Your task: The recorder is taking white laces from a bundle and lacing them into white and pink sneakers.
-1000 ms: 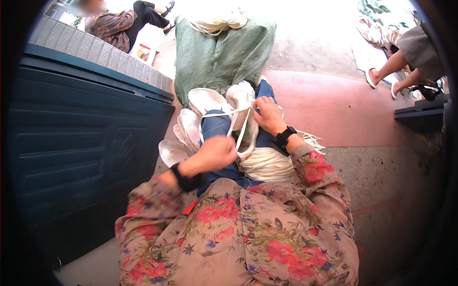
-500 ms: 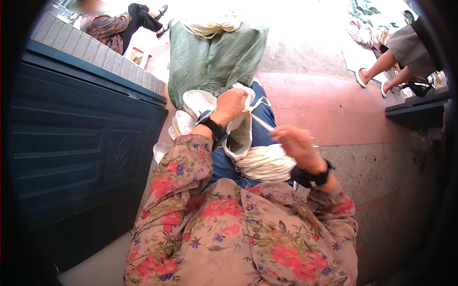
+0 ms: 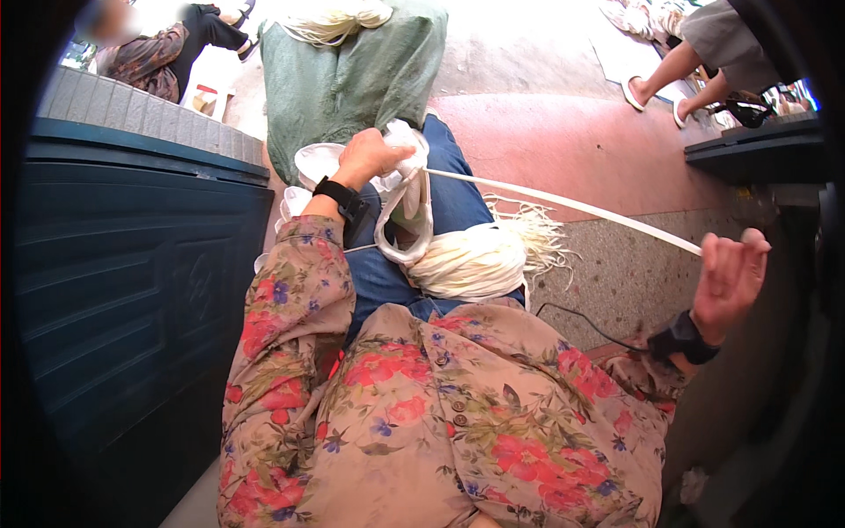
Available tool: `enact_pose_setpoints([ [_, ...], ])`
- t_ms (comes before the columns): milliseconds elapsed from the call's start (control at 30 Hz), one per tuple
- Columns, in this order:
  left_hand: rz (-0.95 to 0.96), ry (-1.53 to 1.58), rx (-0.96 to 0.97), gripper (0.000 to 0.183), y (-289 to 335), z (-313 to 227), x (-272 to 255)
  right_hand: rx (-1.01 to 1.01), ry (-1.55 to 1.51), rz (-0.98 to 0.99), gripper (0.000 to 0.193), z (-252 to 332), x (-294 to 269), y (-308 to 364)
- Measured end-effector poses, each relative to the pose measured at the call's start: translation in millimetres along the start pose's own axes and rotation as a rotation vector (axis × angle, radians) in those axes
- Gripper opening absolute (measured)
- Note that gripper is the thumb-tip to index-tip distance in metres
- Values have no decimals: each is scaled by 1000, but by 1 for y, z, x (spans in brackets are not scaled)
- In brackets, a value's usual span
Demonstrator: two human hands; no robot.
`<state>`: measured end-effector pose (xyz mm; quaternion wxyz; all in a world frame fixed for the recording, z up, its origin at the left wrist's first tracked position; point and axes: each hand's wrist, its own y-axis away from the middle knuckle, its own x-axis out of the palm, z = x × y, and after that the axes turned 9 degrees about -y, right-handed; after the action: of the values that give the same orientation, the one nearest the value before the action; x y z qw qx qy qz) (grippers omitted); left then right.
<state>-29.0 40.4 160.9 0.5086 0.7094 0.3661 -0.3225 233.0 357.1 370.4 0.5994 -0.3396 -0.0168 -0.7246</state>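
My left hand [image 3: 371, 160] grips a white cloth shoe [image 3: 428, 216] near its toe, holding it over my lap. The shoe's opening faces me. From its upper runs a white shoelace [image 3: 572, 203], drawn out long to the right. At its far end my right hand [image 3: 729, 280] pinches the lace, well out to my right side. A thick bundle of cream laces [image 3: 475, 260] lies across my thigh, its loose ends spread to the right. More white shoes [image 3: 317, 161] sit left of the held shoe, partly covered by my left hand and wrist.
A green sack [image 3: 352, 92] stands in front of my knees, with another lace bundle [image 3: 330, 22] on top. A dark blue panelled door [image 3: 150, 246] closes off my left. One person [image 3: 145, 66] sits at far left; another's legs [image 3: 669, 75] show at far right.
My right hand has swung far out to the right, and much more of the shoelace now stretches from the shoe. The left hand keeps its grip on the shoe. The whole view has shifted slightly.
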Motion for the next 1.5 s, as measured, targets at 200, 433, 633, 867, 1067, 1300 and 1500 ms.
enact_pose_setpoints([
  [200, -277, -5, -2, 47, 6, 19, 13, -354, 646, -420, 15, 102, -66, 60],
  [433, -259, 61, 32, 49, 3, 23, 11, -504, 678, -991, 27, 266, -204, 149],
  [633, -299, 41, 26, 51, 8, 20, 6, -182, 253, -770, 28, 188, -243, 117],
  [867, -207, 658, 142, 33, 61, 48, 17, 322, 661, -322, 27, -116, -107, 12],
  [1067, -88, 906, 67, 19, 85, 67, 42, 604, 729, 404, 22, -293, 47, -9],
  [1300, -147, 800, 32, 18, 69, 74, 52, 744, 1126, 528, 34, -353, 102, -12],
  [1500, -424, 526, 139, 23, 57, 75, 59, 764, 1103, 414, 26, -366, 98, -7],
])
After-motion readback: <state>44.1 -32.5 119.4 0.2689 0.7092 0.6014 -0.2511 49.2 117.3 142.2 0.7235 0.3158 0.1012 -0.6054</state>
